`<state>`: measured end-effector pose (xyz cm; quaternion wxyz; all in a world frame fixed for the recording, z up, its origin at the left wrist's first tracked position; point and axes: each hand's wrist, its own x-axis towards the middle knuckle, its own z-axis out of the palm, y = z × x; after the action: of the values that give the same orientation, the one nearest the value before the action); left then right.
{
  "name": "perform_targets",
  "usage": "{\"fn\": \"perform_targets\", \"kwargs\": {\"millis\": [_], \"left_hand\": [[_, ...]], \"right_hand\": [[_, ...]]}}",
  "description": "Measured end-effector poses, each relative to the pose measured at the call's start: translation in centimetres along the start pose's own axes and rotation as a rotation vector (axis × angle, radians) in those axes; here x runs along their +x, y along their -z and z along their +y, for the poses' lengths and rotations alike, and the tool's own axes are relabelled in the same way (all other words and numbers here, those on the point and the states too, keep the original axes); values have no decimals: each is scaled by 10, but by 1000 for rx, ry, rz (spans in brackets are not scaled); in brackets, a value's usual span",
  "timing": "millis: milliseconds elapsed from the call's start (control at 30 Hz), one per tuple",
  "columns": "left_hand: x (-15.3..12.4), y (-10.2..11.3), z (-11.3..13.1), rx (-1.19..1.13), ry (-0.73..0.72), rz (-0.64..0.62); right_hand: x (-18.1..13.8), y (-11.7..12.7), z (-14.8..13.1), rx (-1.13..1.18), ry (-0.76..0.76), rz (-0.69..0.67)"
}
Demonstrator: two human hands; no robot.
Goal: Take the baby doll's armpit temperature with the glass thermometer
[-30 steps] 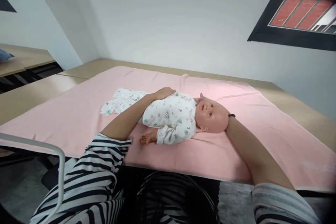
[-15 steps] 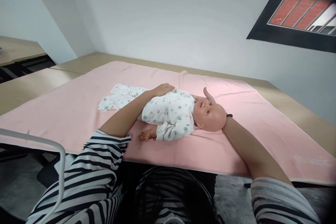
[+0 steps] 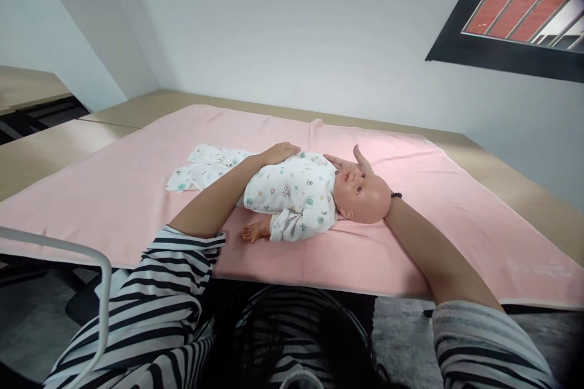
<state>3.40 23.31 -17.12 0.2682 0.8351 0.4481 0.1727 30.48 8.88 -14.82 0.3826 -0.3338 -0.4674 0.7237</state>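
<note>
A bald baby doll lies on its back, head to the right, in a white printed outfit. My left hand rests across the far side of the doll's middle, fingers stretched out and lying on the cloth. Behind the doll's neck is my right hand, thumb raised and fingers spread toward the far shoulder; the head hides most of its palm. The doll's head lies against my right wrist. Its near hand sticks out of the sleeve, and the trouser legs stretch left.
A pink cloth covers much of the wooden table. Behind stands a pale wall with a dark-framed window at upper right. A white curved tube rises at the lower left. Another table is at far left.
The fingers of my right hand now show more beyond the doll's neck, spread from the thumb. My left hand stays on the doll's middle. The view has shifted slightly.
</note>
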Motion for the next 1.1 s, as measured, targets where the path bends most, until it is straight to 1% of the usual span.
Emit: {"fn": "perform_targets", "kwargs": {"millis": [167, 267, 367, 433, 567, 767, 833, 900, 967, 1100], "left_hand": [[-2, 1, 1, 17, -1, -8], [-1, 1, 0, 24, -1, -9], [0, 0, -3, 23, -7, -10], [1, 0, -4, 20, -15, -10], [1, 0, -6, 14, -19, -4], [0, 0, -4, 12, -14, -4], [-1, 0, -4, 11, -11, -6], [-1, 0, -4, 12, -10, -7], [-1, 0, -4, 14, -12, -9], [0, 0, -5, 15, -20, -10]], "right_hand": [[-4, -3, 0, 26, -25, -53], [-1, 0, 0, 4, -32, -18], [4, 5, 1, 68, -2, 11], [4, 6, 1, 87, 8, 4], [-2, -1, 0, 1, -31, -43], [3, -1, -1, -78, 6, 49], [2, 0, 0, -55, 5, 23], [-1, 1, 1, -13, -17, -56], [-1, 5, 4, 20, -29, -105], [8, 19, 9, 125, 10, -99]]}}
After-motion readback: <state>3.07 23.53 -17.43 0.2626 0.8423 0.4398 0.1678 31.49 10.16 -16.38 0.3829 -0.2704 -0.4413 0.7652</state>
